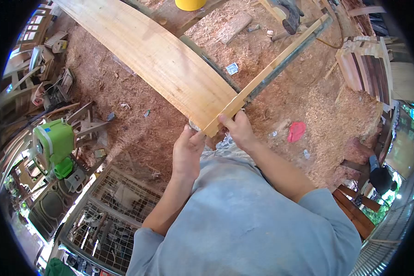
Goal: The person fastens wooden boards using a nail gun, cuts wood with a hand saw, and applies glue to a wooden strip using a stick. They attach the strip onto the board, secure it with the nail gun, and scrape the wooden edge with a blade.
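Observation:
A long pale wooden plank [170, 64] runs from the upper left down to my hands. Across its near end lies a narrow wooden strip [280, 59], slanting up to the right well beyond the plank. My right hand [242, 130] is closed on this strip, thumb on top and fingers mostly hidden below. At the plank's near left corner my left hand [188, 149] is closed, its fingertips close to the strip's lower end. A small pale rounded thing shows by its thumb, too little visible to name.
Wood shavings cover the floor [138, 124], with a pink-red scrap [296, 131] on the right. Left stand a green machine or container [55, 140] and a wire-mesh crate [110, 216]. Stacked boards [363, 69] lean at right; a yellow container [190, 4] is at top. Another person [381, 177] is at far right.

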Demonstrator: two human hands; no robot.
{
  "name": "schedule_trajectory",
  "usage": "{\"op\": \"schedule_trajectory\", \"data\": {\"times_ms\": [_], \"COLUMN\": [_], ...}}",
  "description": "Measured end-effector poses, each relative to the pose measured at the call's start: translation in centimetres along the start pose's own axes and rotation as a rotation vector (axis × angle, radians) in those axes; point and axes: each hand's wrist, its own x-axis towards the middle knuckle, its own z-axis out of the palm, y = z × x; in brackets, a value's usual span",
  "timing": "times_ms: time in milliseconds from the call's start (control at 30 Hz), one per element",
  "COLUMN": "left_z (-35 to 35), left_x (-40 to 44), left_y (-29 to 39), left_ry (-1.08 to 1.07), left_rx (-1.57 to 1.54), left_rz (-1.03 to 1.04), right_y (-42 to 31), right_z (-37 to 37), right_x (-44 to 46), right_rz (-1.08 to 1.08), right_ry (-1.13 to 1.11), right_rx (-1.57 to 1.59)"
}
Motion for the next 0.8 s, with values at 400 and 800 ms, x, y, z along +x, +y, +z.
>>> {"op": "schedule_trajectory", "data": {"times_ms": [400,800], "left_z": [-0.1,5.4], "left_x": [0.0,-0.9], "left_y": [0.3,6.6], "left_ry": [-0.040,0.119], "left_rx": [-0.075,1.400], "left_rz": [-0.028,0.232], "right_y": [-0.1,-3.2], "right_z": [-0.2,1.2], "right_x": [0.1,-1.4], "right_rz": [0.002,-0.077], "right_ry": [-0.017,0.148], "right_rx": [-0.048,-0.364]}}
